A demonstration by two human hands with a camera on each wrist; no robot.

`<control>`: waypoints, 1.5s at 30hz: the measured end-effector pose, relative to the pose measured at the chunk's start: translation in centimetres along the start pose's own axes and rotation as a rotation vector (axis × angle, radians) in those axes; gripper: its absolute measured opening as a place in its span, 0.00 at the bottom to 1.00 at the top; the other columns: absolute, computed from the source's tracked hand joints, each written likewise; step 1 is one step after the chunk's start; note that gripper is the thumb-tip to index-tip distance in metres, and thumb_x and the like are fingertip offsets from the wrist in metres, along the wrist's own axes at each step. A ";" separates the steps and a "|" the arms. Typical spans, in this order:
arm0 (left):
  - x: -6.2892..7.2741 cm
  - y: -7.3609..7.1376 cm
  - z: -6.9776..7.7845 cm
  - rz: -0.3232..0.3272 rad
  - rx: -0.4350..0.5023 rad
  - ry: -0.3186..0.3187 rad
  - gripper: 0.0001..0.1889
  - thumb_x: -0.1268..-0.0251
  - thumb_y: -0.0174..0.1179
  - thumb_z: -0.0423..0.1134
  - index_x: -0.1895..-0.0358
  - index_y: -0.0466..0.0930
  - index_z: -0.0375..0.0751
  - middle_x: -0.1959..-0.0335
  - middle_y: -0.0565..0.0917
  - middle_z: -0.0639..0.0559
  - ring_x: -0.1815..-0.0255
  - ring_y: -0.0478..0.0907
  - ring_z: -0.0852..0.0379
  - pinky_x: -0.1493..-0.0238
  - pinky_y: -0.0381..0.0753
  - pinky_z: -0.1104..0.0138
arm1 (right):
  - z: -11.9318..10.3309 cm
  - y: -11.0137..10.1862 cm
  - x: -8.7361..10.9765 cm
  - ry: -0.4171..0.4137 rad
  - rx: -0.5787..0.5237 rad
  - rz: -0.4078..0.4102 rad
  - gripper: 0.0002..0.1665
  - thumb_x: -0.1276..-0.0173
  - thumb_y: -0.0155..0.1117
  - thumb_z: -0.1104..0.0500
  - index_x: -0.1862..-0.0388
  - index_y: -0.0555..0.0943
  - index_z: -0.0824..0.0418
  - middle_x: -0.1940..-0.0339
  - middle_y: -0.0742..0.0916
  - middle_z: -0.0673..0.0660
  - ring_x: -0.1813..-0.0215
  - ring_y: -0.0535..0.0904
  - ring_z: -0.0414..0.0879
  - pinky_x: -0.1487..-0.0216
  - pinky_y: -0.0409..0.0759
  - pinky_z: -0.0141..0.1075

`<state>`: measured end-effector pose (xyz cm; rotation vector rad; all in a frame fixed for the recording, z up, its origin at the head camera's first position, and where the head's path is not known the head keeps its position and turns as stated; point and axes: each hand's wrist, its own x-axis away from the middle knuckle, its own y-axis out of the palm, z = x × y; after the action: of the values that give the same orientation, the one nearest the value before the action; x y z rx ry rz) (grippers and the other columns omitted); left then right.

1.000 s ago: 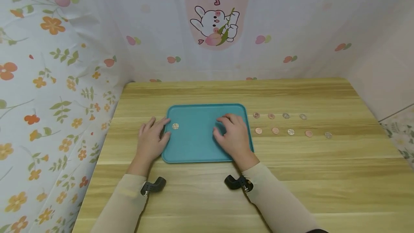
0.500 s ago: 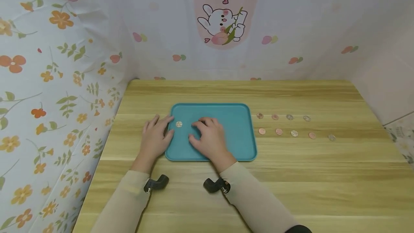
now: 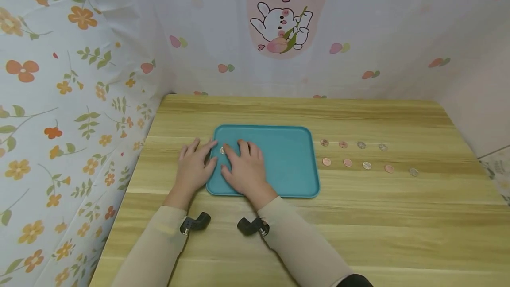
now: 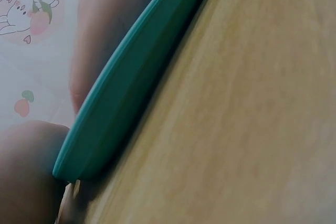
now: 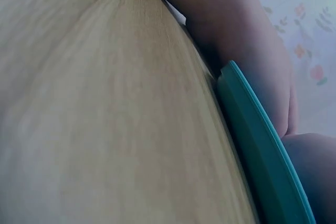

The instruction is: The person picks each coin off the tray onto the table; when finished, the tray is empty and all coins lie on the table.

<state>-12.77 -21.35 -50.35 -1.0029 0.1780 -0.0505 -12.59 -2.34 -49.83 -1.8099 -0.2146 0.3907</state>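
Observation:
In the head view a teal tray [image 3: 284,163] lies on the wooden table, with one coin [image 3: 222,150] near its left side. My left hand [image 3: 193,167] rests at the tray's left rim, thumb and index fingertip over the edge. Over the tray's left half is my right hand [image 3: 247,172], its index fingertip right at the coin and partly covering it. The other fingers are spread and relaxed. Both wrist views show the tray's outer wall [image 4: 121,98] close up, while its inside and the coin are hidden there.
To the right of the tray, several coins lie in two rows on the table [image 3: 358,229], copper ones such as this coin [image 3: 326,161] and silver ones such as that coin [image 3: 414,172]. A printed cloth [image 3: 199,25] hangs behind the table and along its left side.
My right hand has moved left across the tray until its index finger reaches the coin. The left hand has stayed at the rim. The head view has shifted slightly.

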 end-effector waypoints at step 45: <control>0.1 0.0 0.0 0.004 0.005 0.016 0.27 0.22 0.58 0.45 0.23 0.76 0.48 0.22 0.74 0.48 0.16 0.56 0.35 0.19 0.42 0.35 | 0.6 0.1 0.3 -0.244 -0.374 0.159 0.18 0.35 0.82 0.56 0.45 0.93 0.49 0.55 0.93 0.46 0.44 0.83 0.48 0.43 0.80 0.49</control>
<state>-12.65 -21.37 -50.38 -0.9972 0.1940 -0.0556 -12.55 -1.69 -50.15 -2.1522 -0.3316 0.7235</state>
